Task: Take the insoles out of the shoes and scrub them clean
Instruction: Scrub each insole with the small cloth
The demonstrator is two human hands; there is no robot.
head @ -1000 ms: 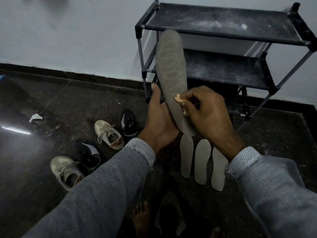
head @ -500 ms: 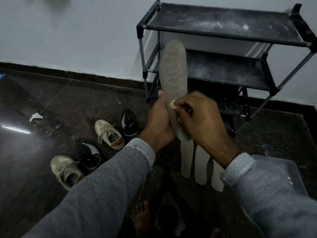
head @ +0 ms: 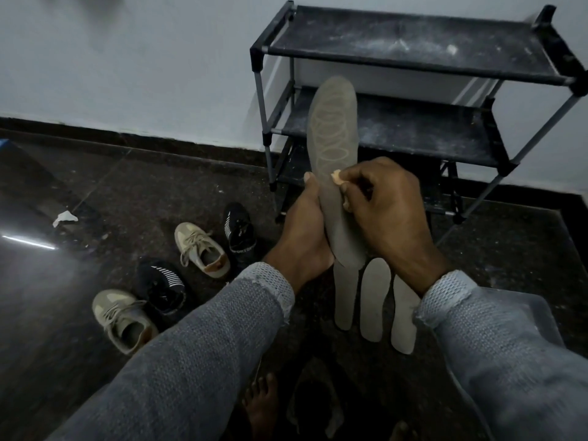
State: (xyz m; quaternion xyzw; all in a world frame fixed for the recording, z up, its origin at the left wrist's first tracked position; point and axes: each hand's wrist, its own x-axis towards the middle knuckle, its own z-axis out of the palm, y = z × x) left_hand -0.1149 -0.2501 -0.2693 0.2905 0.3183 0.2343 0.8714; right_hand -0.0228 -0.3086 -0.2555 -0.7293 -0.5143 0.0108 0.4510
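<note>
Scrubbing is underway: left hand [head: 304, 230] is gripping the upright insole [head: 334, 148], right hand [head: 388, 205] is pinching a small scrubber [head: 337, 177] against it; three insoles [head: 375, 300] are lying on the floor.

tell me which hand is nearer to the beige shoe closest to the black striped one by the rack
Left. The left hand grips the raised insole just right of that beige shoe. The right hand is farther right, beyond the insole, pinching a small scrubber.
</note>
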